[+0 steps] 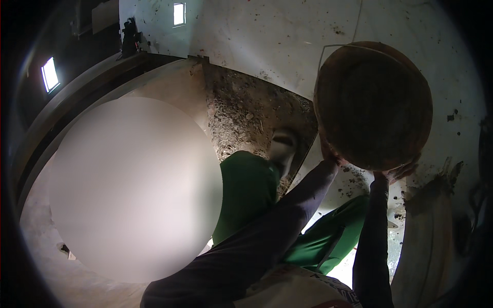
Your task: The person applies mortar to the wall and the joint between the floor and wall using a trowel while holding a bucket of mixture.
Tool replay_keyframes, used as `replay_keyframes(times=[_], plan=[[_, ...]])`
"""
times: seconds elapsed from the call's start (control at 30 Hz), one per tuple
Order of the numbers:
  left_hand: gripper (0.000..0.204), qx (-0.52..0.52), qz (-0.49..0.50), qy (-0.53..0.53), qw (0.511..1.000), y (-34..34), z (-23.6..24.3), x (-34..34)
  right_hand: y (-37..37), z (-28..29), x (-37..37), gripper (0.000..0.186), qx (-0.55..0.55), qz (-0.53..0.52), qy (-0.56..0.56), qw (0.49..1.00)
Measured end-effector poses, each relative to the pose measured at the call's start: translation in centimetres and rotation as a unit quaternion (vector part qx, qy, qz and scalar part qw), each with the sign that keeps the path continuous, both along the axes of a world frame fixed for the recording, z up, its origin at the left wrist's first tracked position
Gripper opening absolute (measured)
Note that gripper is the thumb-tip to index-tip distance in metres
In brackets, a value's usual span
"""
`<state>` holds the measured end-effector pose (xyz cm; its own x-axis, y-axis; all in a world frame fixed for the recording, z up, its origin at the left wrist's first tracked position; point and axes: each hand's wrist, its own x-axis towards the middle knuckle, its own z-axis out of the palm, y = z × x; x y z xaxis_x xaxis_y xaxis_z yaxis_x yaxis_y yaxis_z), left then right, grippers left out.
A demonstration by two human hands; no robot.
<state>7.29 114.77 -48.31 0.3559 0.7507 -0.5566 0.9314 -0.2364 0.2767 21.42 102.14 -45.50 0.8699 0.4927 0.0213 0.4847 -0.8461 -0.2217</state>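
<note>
A round, dirt-brown bucket [374,105] is held out in front of me on the right, its broad round face toward me. I cannot tell whether that face is the inside or the base. A thin wire handle [324,54] loops past its upper left edge. My left hand [331,155] grips the bucket's lower left edge, fingers mostly hidden behind it. At the lower right edge, my right hand [403,172] is closed on it with some fingers showing. Both arms reach forward in dark sleeves.
Loose dirt and grit [241,110] lie on the ground beyond my green-trousered leg [246,185], near a shoe [282,146]. A stained pale surface [267,46] spans the far side. A curved rim [82,92] arcs at left. A large blurred round patch hides the left middle.
</note>
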Motion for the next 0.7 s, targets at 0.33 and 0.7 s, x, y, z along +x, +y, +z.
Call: replay_keyframes(times=[0.33,0.7], plan=[[0.097,-0.020,-0.030,-0.016,0.999,1.4,0.1,0.0,-0.3,-3.1,1.0,0.112,-0.019,-0.004,-0.061,0.998],[0.103,-0.054,-0.123,-0.113,0.984,3.3,1.6,-3.4,-0.6,-1.6,0.2,0.111,0.018,0.041,-0.109,0.993]])
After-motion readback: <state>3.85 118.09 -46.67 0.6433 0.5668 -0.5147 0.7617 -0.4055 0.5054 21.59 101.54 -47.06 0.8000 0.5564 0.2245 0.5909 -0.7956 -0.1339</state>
